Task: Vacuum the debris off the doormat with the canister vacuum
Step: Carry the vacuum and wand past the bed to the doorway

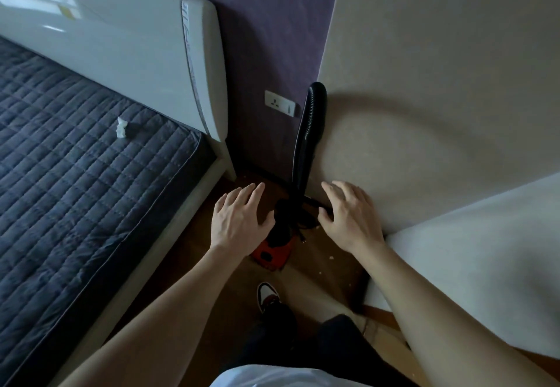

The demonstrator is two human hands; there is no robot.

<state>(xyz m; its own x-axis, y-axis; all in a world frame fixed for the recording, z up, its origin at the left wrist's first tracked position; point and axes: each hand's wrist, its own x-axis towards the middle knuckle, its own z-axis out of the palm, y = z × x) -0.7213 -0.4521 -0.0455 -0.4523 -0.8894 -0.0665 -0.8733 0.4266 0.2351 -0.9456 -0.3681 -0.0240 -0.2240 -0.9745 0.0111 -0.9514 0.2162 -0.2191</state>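
The red-and-black plastic canister vacuum (272, 255) sits on the wooden floor below and between my left grip (239, 220) and right grip (348, 217), both spread apart, its black ribbed hose (309, 132) standing upright nearer the right.

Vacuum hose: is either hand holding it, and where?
The left hand holds nothing, fingers spread over the canister vacuum. The right hand covers a black part at the foot of the hose; whether it grips it cannot be told.

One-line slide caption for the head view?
Over the red vacuum and black hose, left hand and right hand hover open.
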